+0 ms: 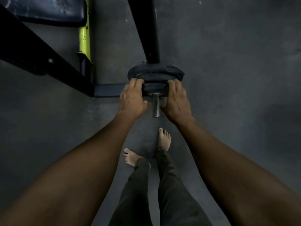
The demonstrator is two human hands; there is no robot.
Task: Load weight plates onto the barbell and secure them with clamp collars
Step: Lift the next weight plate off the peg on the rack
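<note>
A steel barbell sleeve (155, 106) points toward me at the middle of the view. A large dark weight plate (155, 70) sits on it against the rack. In front of it is a smaller dark weight plate (154, 86), threaded on the sleeve. My left hand (132, 97) grips the smaller plate's left edge with fingers curled over the rim. My right hand (176, 101) holds its right edge the same way. The bare end of the sleeve sticks out between my thumbs. No clamp collar is in view.
A black upright post (146, 28) rises behind the plates. A bench with a dark pad (48, 8), black frame (40, 51) and yellow-green strut (84, 38) stands at the left. My bare feet (164, 138) stand on the grey floor (236, 70) below the sleeve.
</note>
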